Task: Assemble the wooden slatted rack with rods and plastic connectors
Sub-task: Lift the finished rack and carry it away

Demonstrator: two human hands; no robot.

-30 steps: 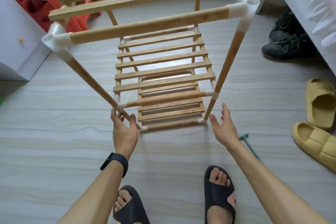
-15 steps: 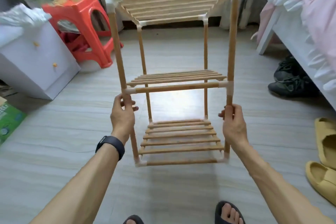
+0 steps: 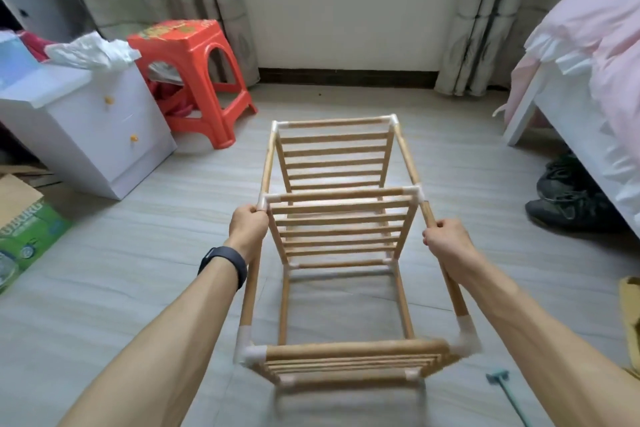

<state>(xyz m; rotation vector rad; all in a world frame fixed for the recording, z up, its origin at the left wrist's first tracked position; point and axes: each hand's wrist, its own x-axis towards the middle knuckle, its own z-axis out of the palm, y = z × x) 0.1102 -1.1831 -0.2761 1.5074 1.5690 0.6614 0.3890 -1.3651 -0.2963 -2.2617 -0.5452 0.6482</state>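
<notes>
Over the floor (image 3: 138, 288): rack (image 3: 341, 229) is hanging tilted.
Left grip (image 3: 247, 225): is wrapping a rod (image 3: 252, 281) by a connector (image 3: 265, 199).
Right grip (image 3: 446, 241): is wrapping the opposite rod (image 3: 450, 288), likely for balance.

The near end of the rack (image 3: 346, 362) is smeared with blur, its connectors and slats soft-edged, and the left hand (image 3: 247, 229) and right hand (image 3: 446, 243) each cover the stretch of rod they grip. At the right edge a yellow slipper (image 3: 631, 319) shows only as a sliver and the bed (image 3: 588, 55) runs out of view. The green carton (image 3: 27, 236) at left and the teal tool (image 3: 509, 395) at the near edge are also cropped.
</notes>
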